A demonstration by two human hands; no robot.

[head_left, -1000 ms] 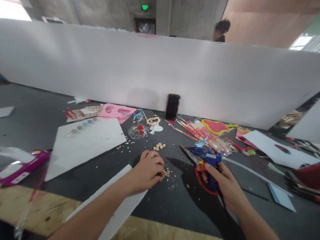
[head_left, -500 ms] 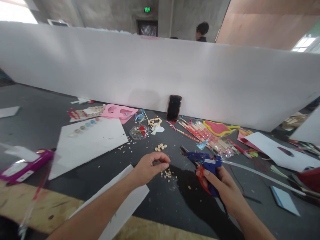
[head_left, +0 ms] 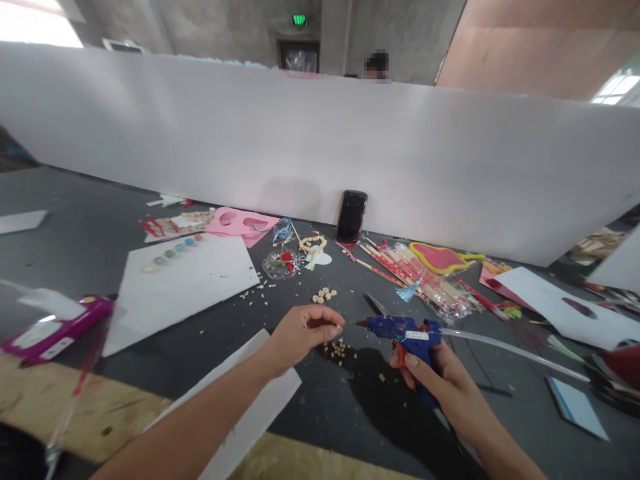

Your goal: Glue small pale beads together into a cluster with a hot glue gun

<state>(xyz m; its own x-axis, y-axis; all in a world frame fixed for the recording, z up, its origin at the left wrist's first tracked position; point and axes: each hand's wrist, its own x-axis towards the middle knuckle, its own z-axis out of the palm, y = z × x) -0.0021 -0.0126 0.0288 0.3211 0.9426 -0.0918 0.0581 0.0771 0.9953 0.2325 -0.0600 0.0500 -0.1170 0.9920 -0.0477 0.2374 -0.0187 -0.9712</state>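
My left hand point(head_left: 303, 332) hovers above the dark table point(head_left: 75, 233), thumb and fingers pinched together on something too small to make out. Just below its fingertips lies a small heap of tan beads point(head_left: 340, 349). My right hand point(head_left: 440, 383) grips a blue glue gun point(head_left: 405, 331) with a red trigger. Its nozzle points left, a short gap from my left fingertips. A clear glue stick point(head_left: 520, 349) trails out of the back of the gun to the right.
A white sheet point(head_left: 185, 280) with coloured dots lies left, another bead cluster point(head_left: 324, 294) beyond my hand. A phone point(head_left: 351, 216) leans on the white partition point(head_left: 320, 140). Packed sticks point(head_left: 425, 280), pink cutouts point(head_left: 243, 225), a magenta case point(head_left: 55, 327) and papers lie around. A person's head shows behind the partition.
My left hand lifted off the bead heap into a pinch. My right hand raised the glue gun off the table and swung its nozzle toward my left fingertips.
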